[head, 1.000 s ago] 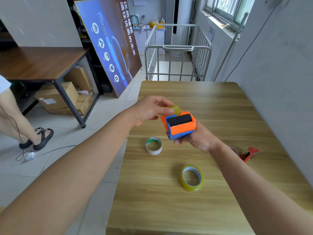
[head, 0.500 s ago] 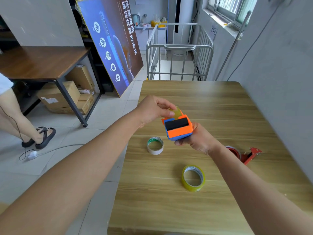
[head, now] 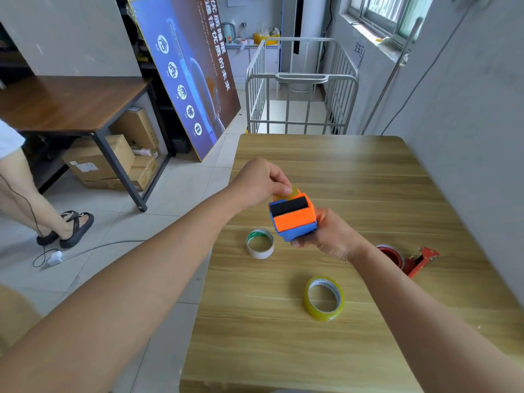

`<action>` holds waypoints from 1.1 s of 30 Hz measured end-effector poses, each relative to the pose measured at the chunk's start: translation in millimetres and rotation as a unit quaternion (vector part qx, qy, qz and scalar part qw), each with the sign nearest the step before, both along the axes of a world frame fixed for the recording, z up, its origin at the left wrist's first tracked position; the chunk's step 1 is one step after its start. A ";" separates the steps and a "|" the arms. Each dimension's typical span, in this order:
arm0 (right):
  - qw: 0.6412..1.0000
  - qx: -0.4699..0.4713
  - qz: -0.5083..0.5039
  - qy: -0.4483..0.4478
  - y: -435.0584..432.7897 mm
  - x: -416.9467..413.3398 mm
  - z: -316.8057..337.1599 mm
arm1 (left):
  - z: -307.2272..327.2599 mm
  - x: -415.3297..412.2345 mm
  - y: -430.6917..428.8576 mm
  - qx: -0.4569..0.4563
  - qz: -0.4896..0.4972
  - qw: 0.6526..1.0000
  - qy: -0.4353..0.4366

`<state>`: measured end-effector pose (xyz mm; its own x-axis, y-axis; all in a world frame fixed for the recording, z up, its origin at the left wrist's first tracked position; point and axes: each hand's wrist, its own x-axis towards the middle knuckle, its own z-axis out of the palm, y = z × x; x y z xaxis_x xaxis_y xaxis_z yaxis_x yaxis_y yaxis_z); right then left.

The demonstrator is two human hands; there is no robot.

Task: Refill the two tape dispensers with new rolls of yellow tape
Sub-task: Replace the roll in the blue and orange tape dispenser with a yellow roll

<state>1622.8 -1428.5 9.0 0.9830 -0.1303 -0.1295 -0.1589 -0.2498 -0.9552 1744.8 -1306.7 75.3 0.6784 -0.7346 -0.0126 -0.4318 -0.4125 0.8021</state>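
My right hand (head: 329, 236) grips an orange and blue tape dispenser (head: 293, 218) above the wooden table (head: 354, 177), its black roller facing me. My left hand (head: 259, 182) pinches the yellow tape end (head: 293, 192) at the dispenser's far top edge. A full yellow tape roll (head: 324, 298) lies flat on the table in front of me. An empty white core with a green inner rim (head: 260, 243) stands left of the dispenser. A red dispenser (head: 408, 258) lies at the right, partly behind my right forearm.
A grey wall runs along the table's right edge. A metal cage trolley (head: 300, 80) stands beyond the far edge. A dark desk (head: 71, 103) with cardboard boxes under it, a leaning poster board (head: 187, 72) and a person's legs (head: 34, 205) are at the left.
Both hands and the dispenser have drifted slightly down and toward me. My left fingers stay pinched on the yellow tape end, now lower against the dispenser's top edge.
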 end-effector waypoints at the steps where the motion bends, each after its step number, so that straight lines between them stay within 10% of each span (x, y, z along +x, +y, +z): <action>1: 1.000 -0.006 0.006 0.006 -0.2 0.3 -0.9 | 0.2 0.5 0.1 0.008 -0.002 1.000 -0.004; 33: 0.970 0.167 0.156 0.083 4.6 -22.3 -7.2 | 5.1 26.5 24.8 -0.018 0.084 0.959 0.270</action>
<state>1600.6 -1423.9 1.9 0.9301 0.2465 -0.2724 -0.2833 0.0090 -0.9590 1771.3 -1281.9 80.4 0.6886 -0.6221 -0.3726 0.1215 -0.4076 0.9051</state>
